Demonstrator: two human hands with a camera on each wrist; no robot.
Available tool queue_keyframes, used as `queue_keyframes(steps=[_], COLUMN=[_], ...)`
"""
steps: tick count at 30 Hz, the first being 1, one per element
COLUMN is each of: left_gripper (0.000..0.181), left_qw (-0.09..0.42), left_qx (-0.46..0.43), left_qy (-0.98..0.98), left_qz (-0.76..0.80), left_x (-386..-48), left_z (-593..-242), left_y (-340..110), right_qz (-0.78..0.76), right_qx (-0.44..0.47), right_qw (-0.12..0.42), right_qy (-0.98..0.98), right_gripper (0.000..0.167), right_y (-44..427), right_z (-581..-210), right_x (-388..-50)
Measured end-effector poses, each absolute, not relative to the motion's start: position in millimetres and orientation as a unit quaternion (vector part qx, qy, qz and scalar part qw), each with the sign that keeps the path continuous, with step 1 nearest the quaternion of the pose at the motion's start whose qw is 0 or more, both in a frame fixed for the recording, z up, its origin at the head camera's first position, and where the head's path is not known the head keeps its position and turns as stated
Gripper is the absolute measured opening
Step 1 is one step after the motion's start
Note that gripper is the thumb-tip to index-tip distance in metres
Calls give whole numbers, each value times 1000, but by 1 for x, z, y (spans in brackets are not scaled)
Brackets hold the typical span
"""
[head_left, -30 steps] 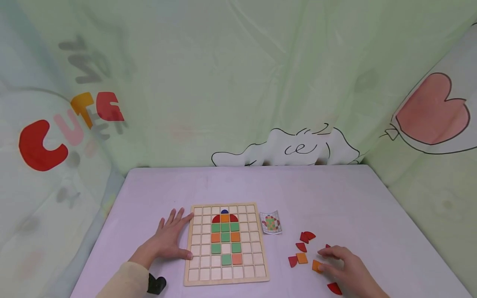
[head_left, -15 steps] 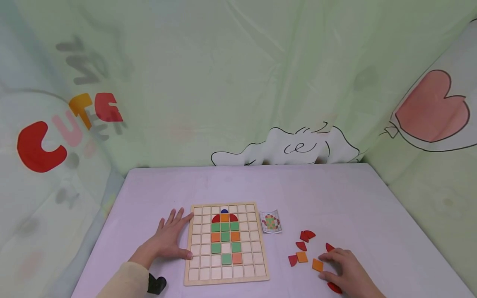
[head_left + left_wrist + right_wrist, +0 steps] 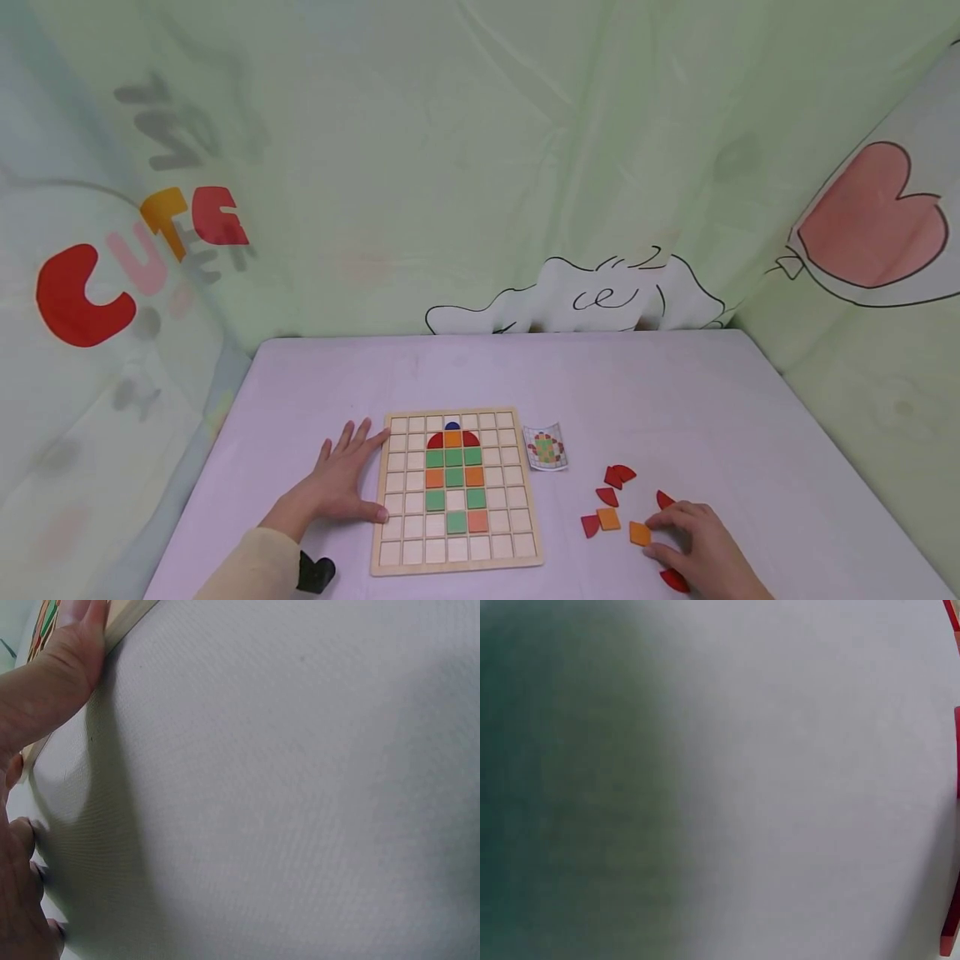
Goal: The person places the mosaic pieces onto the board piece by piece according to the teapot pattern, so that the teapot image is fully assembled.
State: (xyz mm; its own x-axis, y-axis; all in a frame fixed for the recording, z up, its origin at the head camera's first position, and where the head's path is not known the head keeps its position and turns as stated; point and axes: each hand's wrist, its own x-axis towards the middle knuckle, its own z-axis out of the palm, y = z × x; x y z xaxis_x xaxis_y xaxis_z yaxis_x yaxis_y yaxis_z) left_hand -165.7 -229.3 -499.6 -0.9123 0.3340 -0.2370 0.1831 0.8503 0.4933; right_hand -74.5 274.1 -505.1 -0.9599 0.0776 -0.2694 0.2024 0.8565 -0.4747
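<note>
In the head view, a wooden grid board [image 3: 381,550] lies flat, with green, orange, red and blue pieces in its middle columns. My left hand [image 3: 341,483] is spread at its left side, index fingertip and thumb touching the frame; the left wrist view has the thumb on the board edge [image 3: 129,621]. My right hand [image 3: 701,542] is low at the right, thumb and index tips apart beside an orange square [image 3: 640,533]; whether they touch it I cannot tell. Red quarter-circle pieces [image 3: 664,499] lie above and below that hand. The right wrist view hides its fingers.
A small printed pattern card [image 3: 546,447] lies right of the board. Between board and right hand are another orange square [image 3: 608,518] and several red pieces [image 3: 607,497]. A black object [image 3: 316,572] is by the left sleeve. Cloth walls enclose the table [image 3: 637,383].
My right thumb has come off the orange square and moved to its right side, and that square has turned slightly. The left hand and the board have stayed in place.
</note>
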Motion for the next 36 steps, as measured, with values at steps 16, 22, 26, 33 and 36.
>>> queue_keyframes(steps=[16, 22, 26, 33, 36], left_gripper=[125, 125, 126, 127, 126], left_qw=[155, 156, 155, 149, 158], left_qx=[145, 146, 142, 138, 134], left_qy=[947, 946, 947, 952, 951], left_qz=[241, 244, 242, 229, 228], left_x=[-165, -164, -165, -169, -170], left_z=[-499, -496, -499, -514, -508], left_y=[-230, -230, -230, -232, -230], right_qz=[-321, -356, -386, -399, -395], right_qx=[48, -23, -67, -150, -175], right_qw=[80, 46, 53, 64, 70], right_qy=[942, 933, 919, 903, 899], right_gripper=[36, 31, 23, 20, 20], right_y=[247, 219, 198, 163, 148], right_z=[-479, -470, -468, -466, -465], right_x=[-74, -78, -85, -92, -96])
